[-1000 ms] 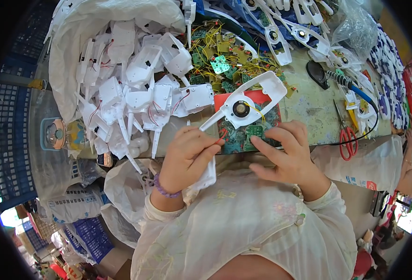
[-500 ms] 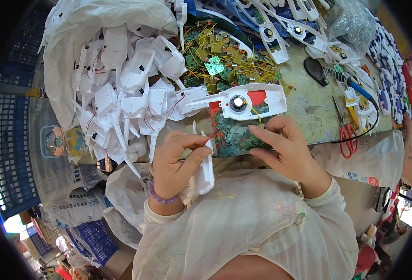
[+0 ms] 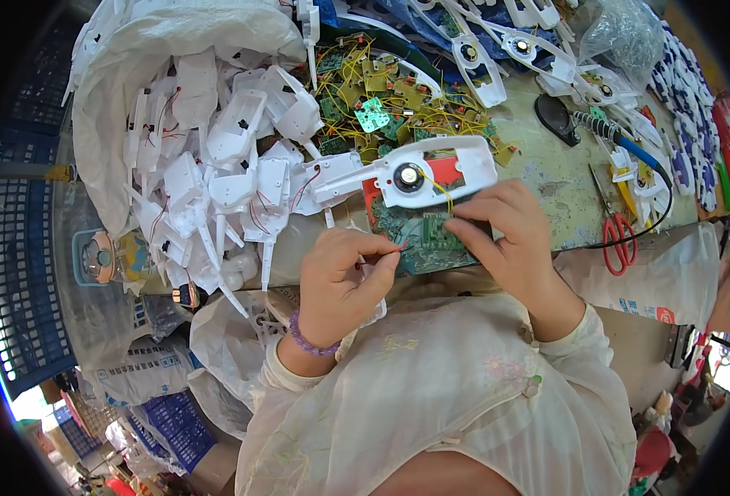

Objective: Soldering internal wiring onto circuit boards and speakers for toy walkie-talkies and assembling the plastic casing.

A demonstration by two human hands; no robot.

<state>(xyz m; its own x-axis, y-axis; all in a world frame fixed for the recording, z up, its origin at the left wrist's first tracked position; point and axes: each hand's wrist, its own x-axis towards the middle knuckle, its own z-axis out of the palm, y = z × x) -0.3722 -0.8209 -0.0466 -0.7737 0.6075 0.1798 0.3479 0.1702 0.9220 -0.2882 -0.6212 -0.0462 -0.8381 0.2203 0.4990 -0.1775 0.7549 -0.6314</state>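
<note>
My left hand (image 3: 344, 285) is closed in a pinch on a thin red wire (image 3: 400, 246). Beneath that hand a white plastic shell shows only in part; the rest is hidden. My right hand (image 3: 514, 244) grips the edge of a small green circuit board (image 3: 439, 232) between thumb and fingers. A yellow wire (image 3: 447, 197) runs from near this board up to a round speaker (image 3: 409, 177). That speaker sits in a white racket-shaped plastic shell (image 3: 470, 165), lying just beyond my hands over a red-edged work mat (image 3: 370, 198).
White shells with red wires (image 3: 241, 140) spill from a sack (image 3: 208, 29) at left. Behind lies a heap of circuit boards (image 3: 373, 116). To the right are a soldering iron (image 3: 636, 155), its black round rest (image 3: 556, 120) and red-handled scissors (image 3: 619, 244). A cable hangs near the table's edge.
My left hand has moved right with the red wire, toward the circuit board. My right fingers now hold the board, its face more in view. The view has shifted slightly.
</note>
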